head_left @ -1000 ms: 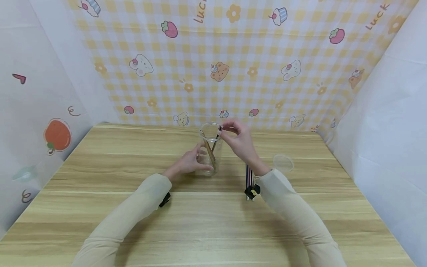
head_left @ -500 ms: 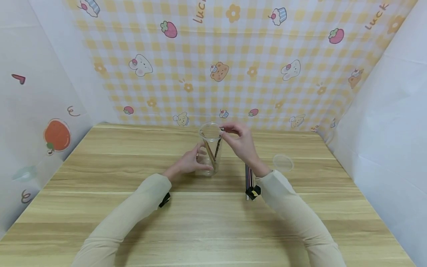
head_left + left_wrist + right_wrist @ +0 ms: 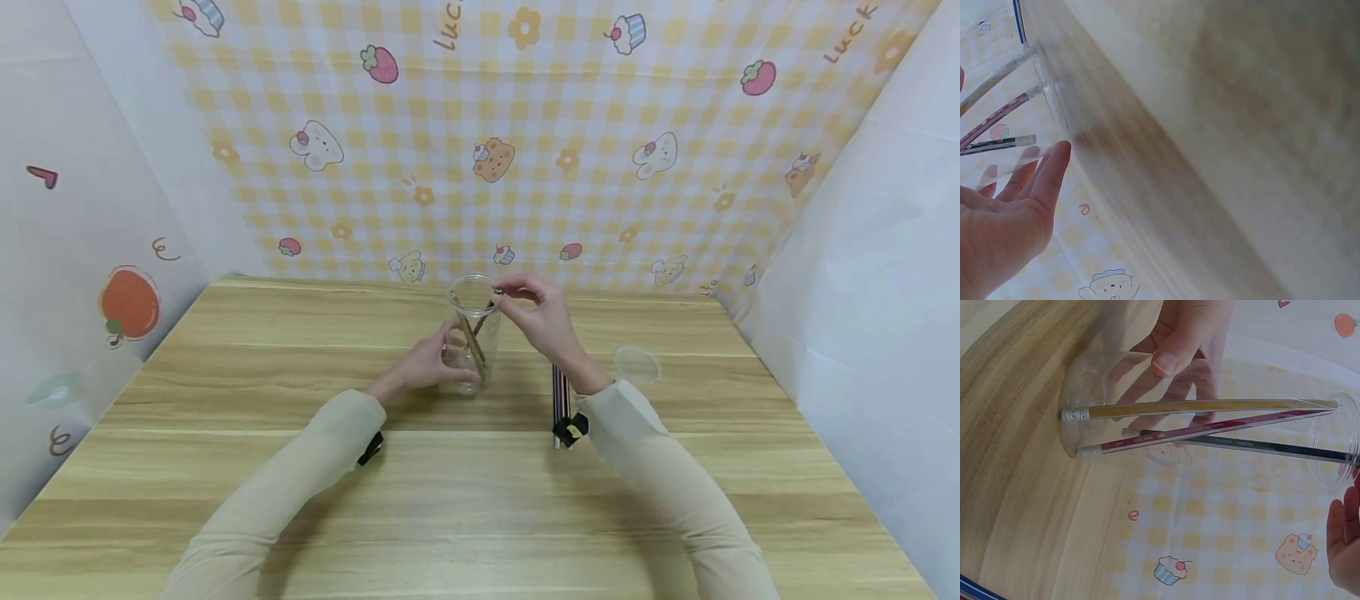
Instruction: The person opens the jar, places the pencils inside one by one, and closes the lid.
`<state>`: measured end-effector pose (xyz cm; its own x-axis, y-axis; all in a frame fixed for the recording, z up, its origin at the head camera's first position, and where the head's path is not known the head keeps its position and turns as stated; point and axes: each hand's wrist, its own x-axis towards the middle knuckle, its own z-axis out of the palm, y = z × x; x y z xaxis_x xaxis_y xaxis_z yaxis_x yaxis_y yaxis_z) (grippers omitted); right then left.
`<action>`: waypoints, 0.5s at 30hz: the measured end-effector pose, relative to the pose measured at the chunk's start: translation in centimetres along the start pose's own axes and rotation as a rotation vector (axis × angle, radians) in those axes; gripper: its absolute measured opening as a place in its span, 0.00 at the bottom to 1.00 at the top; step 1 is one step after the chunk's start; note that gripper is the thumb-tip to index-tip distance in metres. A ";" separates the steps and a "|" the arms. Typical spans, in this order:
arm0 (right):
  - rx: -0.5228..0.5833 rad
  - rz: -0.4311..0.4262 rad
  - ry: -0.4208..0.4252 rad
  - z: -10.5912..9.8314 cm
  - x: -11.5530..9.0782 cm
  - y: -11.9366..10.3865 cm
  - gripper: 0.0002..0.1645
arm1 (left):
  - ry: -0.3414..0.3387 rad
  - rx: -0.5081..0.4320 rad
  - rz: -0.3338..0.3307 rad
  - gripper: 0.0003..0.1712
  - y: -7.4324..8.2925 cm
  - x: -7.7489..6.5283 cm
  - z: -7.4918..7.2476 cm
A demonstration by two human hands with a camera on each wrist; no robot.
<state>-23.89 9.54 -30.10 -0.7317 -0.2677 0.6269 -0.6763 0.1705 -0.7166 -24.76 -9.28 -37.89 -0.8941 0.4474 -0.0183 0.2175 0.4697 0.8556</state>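
Observation:
A tall clear plastic cup [image 3: 486,346] stands upright on the table, and my left hand [image 3: 429,362] holds it round its lower side. Inside lean a yellow pencil [image 3: 1210,407] and a dark red pencil [image 3: 1166,435], eraser ends at the bottom. A black pencil [image 3: 1254,445] slants across them, its eraser end above the cup's floor. At the rim, my right hand [image 3: 542,315] pinches the black pencil's upper end between thumb and fingertips. The left wrist view shows the left hand's fingers [image 3: 1054,172] along the cup wall near its base.
Several more pencils [image 3: 560,396] lie side by side on the table [image 3: 465,500], partly under the right wrist. A round clear lid [image 3: 637,365] lies to their right. A checked cloth backdrop [image 3: 420,150] rises behind the table, with white sheets on both sides.
The black pencil's lower end has swung inside the cup, first downward, then left across the yellow pencil. My left hand and the cup have stayed put; the right hand has barely shifted.

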 end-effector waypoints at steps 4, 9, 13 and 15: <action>0.003 0.008 -0.040 -0.3 0.1 -0.1 0.08 | 0.023 0.015 0.001 0.51 -1.9 1.0 0.4; 0.020 0.005 -0.073 -0.6 0.1 -0.1 0.09 | 0.042 0.027 -0.010 0.51 -2.5 1.4 0.6; 0.076 0.042 -0.037 -0.9 0.1 0.9 0.08 | 0.040 0.030 -0.013 0.53 -2.5 1.4 0.6; 0.107 0.079 -0.005 -1.2 0.2 1.7 0.08 | 0.037 0.026 -0.014 0.53 -2.5 1.4 0.6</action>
<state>-25.26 10.91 -30.82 -0.7818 -0.2624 0.5656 -0.6033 0.0894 -0.7925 -26.37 -9.38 -40.39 -0.9107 0.4129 -0.0106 0.2148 0.4954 0.8417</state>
